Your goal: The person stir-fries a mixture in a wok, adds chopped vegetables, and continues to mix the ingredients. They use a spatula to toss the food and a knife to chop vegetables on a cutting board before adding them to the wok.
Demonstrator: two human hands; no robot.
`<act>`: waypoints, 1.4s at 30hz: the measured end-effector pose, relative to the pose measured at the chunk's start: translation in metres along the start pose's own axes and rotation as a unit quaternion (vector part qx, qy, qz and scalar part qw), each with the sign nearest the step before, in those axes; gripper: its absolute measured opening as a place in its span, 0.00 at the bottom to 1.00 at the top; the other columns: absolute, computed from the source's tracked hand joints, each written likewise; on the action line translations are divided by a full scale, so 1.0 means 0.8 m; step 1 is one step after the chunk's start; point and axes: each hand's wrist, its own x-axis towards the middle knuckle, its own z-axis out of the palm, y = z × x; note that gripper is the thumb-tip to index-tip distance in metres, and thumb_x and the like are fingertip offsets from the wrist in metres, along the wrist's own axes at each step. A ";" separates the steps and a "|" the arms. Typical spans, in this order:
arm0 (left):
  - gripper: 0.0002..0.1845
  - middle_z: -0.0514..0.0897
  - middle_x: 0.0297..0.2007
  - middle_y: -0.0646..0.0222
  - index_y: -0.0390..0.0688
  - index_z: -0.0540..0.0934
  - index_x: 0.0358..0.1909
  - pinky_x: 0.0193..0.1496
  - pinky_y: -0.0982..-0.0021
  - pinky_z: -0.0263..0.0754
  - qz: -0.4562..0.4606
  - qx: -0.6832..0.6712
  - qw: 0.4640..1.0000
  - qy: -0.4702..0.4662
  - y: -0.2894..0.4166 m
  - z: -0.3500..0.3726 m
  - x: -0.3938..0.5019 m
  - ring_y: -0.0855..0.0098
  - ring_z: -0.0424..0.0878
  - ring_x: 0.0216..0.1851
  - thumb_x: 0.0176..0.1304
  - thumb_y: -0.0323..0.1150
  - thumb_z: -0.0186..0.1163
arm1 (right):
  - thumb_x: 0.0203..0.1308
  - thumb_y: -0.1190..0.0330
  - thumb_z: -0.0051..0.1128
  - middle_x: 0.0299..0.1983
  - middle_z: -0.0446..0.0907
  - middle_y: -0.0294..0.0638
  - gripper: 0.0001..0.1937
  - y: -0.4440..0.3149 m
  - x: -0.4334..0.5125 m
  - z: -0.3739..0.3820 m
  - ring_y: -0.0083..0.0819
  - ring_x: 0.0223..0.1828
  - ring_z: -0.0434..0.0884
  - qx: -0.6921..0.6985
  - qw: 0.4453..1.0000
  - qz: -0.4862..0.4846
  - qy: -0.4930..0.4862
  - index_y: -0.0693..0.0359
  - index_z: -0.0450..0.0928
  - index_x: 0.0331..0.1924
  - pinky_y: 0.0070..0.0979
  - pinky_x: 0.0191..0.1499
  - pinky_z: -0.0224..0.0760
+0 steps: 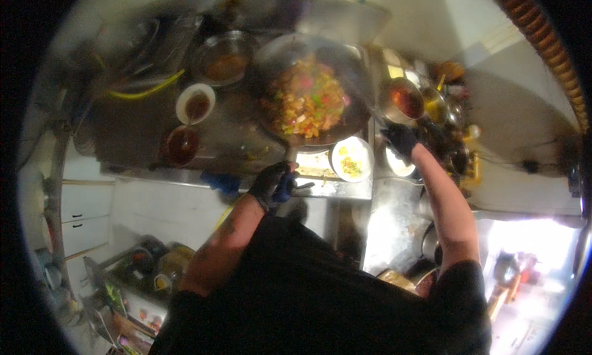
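A large dark wok (356, 84) holds a steaming mix of diced food (310, 98) in yellow, orange, green and pink. My left hand (273, 184), in a black glove, grips the wok's handle (287, 151) at its near side with a blue cloth (284, 186) bunched in the palm. To the wok's right, my black-gloved right hand (400, 140) is closed around a thin utensil handle (378, 116) slanting toward the rim; its far end is blurred. A white bowl (340, 172) with yellow and green bits sits between my hands. Another white bowl (400, 165) is partly under my right hand.
Left of the wok are a metal pan of brown liquid (203, 61), a white bowl of brown sauce (182, 100) and a dark red bowl (182, 147). Metal pots (388, 107) with red and yellow contents crowd the right. A yellow hose (148, 92) lies at the back left.
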 end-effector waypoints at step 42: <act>0.07 0.67 0.18 0.80 0.47 0.74 0.41 0.15 0.76 0.61 -0.071 -0.121 0.987 -0.078 -0.005 -0.002 0.011 0.79 0.65 0.15 0.73 0.38 0.58 | 0.67 0.71 0.50 0.47 0.81 0.62 0.29 0.008 -0.104 0.139 0.58 0.49 0.82 -0.102 0.972 -0.121 0.174 0.44 0.65 0.73 0.47 0.52 0.75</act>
